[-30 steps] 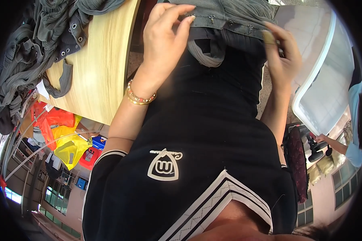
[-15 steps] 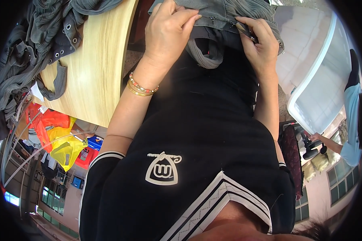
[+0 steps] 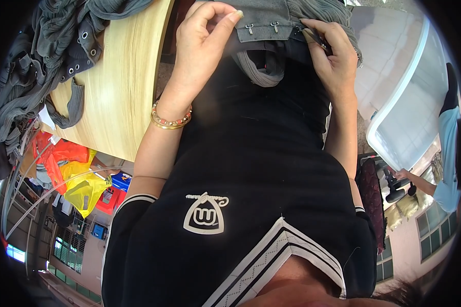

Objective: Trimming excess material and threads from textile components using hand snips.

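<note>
A grey ribbed garment (image 3: 297, 9) lies across my lap at the top of the view. Small metal hooks (image 3: 275, 27) sit along its flat band (image 3: 261, 35), and a grey fabric loop (image 3: 264, 77) hangs below. My left hand (image 3: 202, 46) is closed beside the band's left end, thumb against a bent finger; whatever is between them is too small to make out. With thumb and fingers, my right hand (image 3: 338, 56) grips the band's right end. A small dark tool (image 3: 323, 46), its kind unclear, shows in that palm.
Left of me stands a light wooden table (image 3: 123, 66) heaped with grey garments (image 3: 61, 36), some with metal eyelets. Red and yellow bags (image 3: 84, 189) lie beyond it. On the right are a translucent plastic bin (image 3: 410, 97) and another person's arm (image 3: 420, 183).
My left hand has moved left, off the hooked band. The band now faces up flatter, with two hooks in plain sight. My right hand stays at nearly the same place.
</note>
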`<state>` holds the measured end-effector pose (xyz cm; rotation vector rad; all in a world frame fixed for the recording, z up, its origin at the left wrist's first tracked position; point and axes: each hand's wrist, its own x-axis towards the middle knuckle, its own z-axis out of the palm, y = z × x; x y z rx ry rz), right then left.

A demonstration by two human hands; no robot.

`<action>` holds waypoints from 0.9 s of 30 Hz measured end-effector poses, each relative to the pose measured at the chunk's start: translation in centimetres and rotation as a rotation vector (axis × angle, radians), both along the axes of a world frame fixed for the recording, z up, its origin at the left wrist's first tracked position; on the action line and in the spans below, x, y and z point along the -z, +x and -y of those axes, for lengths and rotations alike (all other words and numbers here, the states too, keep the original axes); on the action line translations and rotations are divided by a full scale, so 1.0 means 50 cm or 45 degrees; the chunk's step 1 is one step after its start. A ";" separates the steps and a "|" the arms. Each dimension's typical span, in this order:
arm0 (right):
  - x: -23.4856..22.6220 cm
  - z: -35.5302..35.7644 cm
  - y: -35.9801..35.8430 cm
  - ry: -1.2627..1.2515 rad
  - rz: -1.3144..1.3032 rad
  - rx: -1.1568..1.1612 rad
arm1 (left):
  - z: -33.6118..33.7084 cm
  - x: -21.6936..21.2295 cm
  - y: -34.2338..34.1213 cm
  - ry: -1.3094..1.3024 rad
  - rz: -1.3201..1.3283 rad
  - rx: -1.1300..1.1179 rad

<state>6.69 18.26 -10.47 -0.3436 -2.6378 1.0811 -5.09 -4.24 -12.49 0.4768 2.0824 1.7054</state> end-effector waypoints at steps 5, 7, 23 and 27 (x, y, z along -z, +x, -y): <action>-0.036 0.014 -0.005 0.047 -0.020 -0.059 | -0.002 -0.022 0.010 -0.094 -0.160 -0.034; -0.044 0.019 -0.007 0.054 -0.022 -0.079 | -0.012 -0.032 0.021 -0.242 -0.284 -0.005; -0.044 0.033 -0.010 -0.008 -0.006 -0.062 | -0.041 0.019 0.036 -0.434 -0.996 0.011; -0.054 0.035 -0.013 -0.028 0.043 -0.121 | -0.023 0.004 0.034 -0.253 -0.446 -0.056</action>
